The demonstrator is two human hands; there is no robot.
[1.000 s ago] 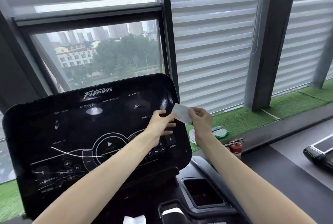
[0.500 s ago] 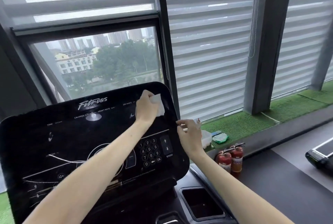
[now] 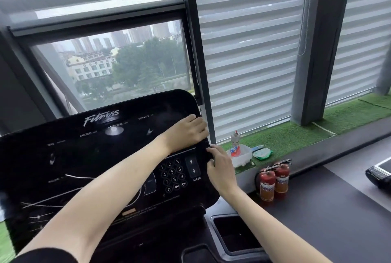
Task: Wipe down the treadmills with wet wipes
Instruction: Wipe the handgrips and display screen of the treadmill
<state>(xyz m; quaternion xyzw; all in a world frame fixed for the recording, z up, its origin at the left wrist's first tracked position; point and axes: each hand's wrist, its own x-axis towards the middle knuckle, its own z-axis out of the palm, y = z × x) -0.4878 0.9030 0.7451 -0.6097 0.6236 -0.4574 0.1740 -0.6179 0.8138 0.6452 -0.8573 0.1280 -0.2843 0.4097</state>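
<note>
Pressing flat on the upper right corner of the treadmill console, the left hand lies with fingers extended toward the right rim; the wet wipe is hidden, presumably under that palm. The right hand sits just below, its fingers curled round the console's right edge. The panel's long axis runs leftward from the left hand, probably the next sweep's direction.

Both your bare forearms reach far and to the right, your left hand lying palm-down with fingers flat, your right hand just nearer, fingers curled.
</note>
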